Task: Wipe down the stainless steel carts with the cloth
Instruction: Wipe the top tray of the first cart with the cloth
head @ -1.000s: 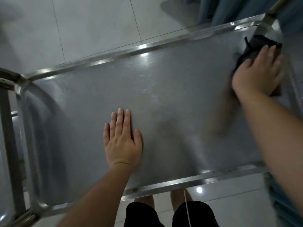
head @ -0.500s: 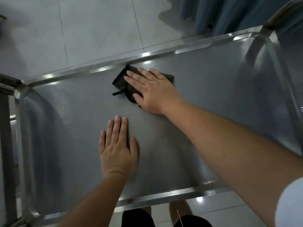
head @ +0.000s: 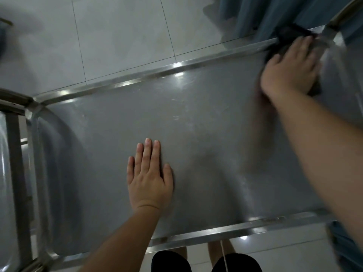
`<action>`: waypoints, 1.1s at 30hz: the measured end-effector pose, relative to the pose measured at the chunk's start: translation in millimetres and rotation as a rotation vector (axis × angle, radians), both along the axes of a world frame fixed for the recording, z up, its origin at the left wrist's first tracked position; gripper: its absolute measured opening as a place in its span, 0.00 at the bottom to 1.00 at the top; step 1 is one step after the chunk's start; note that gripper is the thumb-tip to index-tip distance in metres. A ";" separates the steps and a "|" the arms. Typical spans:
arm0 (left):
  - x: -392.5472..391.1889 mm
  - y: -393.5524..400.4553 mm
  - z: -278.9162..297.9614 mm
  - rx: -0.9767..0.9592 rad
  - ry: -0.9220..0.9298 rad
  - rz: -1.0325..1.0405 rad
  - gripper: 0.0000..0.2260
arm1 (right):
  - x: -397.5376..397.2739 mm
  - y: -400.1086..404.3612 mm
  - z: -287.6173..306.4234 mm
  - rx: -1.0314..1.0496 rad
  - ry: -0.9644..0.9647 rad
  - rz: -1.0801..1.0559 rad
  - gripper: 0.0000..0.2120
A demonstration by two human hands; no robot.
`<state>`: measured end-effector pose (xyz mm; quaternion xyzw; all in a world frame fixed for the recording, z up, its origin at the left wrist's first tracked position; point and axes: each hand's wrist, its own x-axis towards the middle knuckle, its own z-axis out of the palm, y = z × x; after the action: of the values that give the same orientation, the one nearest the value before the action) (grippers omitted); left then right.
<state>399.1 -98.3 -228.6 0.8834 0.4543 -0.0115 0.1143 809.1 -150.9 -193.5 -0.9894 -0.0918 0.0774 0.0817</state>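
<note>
Cloth [head: 287, 37] swept back from mid-shelf to the cart's [head: 137, 80] far right corner under the flat right hand [head: 290, 69]; left hand [head: 149, 179] stays spread, bracing. Middle likely wiped, corners remaining.

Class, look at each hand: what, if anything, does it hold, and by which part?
Nothing is gripped. The right hand presses the dark cloth flat from above; the left hand rests on the cart.

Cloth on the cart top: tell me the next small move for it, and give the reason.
Probably drag the cloth back toward the near rail along the cart top's right end. The right hand presses it flat into the far right corner, so that stroke has run out, while the left hand lies flat mid-surface, steadying the cart.
</note>
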 end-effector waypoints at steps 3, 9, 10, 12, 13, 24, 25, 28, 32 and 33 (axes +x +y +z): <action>0.8 1.3 1.0 -0.003 -0.004 0.009 0.30 | -81.1 43.9 2.3 0.015 0.016 0.226 0.34; 2.8 2.0 2.4 -0.022 0.025 0.019 0.30 | -216.9 93.6 -3.5 0.015 0.072 1.037 0.32; 2.7 1.8 2.7 -0.026 0.034 0.012 0.30 | -215.4 93.6 -5.4 0.020 0.086 1.120 0.32; 2.6 1.0 3.7 -0.025 0.031 0.007 0.30 | -194.8 87.0 -8.9 0.023 0.085 1.205 0.32; 2.4 1.2 4.1 -0.023 0.021 0.010 0.30 | -177.6 81.0 -10.2 0.024 0.077 1.206 0.32; 3.1 0.0 3.5 -0.009 0.000 0.009 0.30 | 82.7 -80.9 2.8 -0.089 -0.032 0.494 0.38; 3.4 0.0 3.8 -0.011 0.000 0.008 0.30 | 90.1 -88.8 4.3 -0.101 -0.014 0.491 0.38; 2.6 -0.1 4.6 -0.017 0.002 0.014 0.31 | 81.4 -98.5 5.8 -0.093 0.025 0.493 0.38; 1.6 0.8 3.3 -0.019 -0.003 0.012 0.31 | 19.2 -156.9 4.7 -0.081 0.012 0.459 0.35; 1.7 0.8 2.8 -0.017 -0.006 0.011 0.31 | -2.7 -180.8 5.0 -0.078 0.009 0.446 0.34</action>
<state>400.7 -97.5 -225.7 0.8798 0.4589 -0.0122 0.1230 806.4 -331.7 -188.5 -0.9466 -0.3050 0.1016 0.0246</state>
